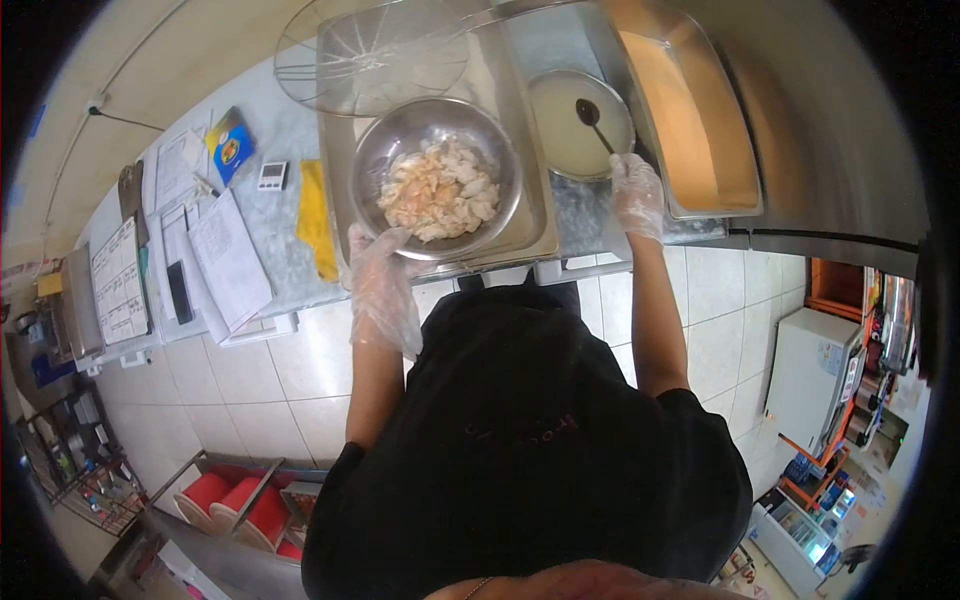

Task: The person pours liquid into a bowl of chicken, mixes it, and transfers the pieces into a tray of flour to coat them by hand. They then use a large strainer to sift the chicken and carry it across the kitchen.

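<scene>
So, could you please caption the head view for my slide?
Gloved left hand at a bowl of pale food pieces; right hand holds a spoon.

Two bowls [400,132] [576,178], one ladle [588,112], one timer [272,176]

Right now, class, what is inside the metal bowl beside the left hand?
Inside the bowl are pale, lumpy food pieces, some tinted orange, heaped together. Whatever lies beneath them is covered and cannot be seen.

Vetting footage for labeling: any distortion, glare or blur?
Head view: strong fisheye, bowed table, black corners; head view: bright reflections on the metal bowl; head view: left hand and right hand show little motion blur, fine print on the papers unreadable.
</scene>
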`<state>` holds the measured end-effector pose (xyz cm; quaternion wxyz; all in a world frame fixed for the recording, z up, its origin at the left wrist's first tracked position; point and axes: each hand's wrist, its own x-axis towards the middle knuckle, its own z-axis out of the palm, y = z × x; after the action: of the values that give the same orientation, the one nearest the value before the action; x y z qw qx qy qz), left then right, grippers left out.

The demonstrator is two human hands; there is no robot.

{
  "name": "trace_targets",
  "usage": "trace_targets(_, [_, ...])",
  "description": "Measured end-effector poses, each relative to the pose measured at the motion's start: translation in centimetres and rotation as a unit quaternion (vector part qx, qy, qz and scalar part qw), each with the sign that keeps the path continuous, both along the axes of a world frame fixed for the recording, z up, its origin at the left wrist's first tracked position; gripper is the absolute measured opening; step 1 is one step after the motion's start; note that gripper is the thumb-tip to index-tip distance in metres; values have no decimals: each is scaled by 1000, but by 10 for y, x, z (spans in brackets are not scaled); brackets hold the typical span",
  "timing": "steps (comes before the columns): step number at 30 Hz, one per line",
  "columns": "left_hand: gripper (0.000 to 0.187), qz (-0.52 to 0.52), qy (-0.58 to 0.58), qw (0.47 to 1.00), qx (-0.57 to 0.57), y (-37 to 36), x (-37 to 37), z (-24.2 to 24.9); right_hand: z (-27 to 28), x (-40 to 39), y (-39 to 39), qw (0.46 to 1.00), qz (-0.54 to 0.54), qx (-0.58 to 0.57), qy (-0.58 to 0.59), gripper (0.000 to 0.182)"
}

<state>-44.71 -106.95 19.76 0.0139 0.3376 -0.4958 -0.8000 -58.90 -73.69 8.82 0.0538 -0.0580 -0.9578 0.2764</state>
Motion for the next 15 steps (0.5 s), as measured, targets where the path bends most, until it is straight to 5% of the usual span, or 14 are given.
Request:
trace_targets(6, [46,3,-3,1000,-26,1,-1,-4,-37,-7,10,998,48,30,-36,28])
trace_targets(9, [30,67,23,997,18,-1,-3,-10,-33,-10,3,984,-42,-106,-138,25])
trace_targets(11, [31,58,28,998,16,-3,-3,-12,-38,-10,2,859,-123,-428,-254,24])
trace_targets(15, [32,71,28,997,31,-1,-5,-7,-44,-8,15,821,-97,-490,-275,24])
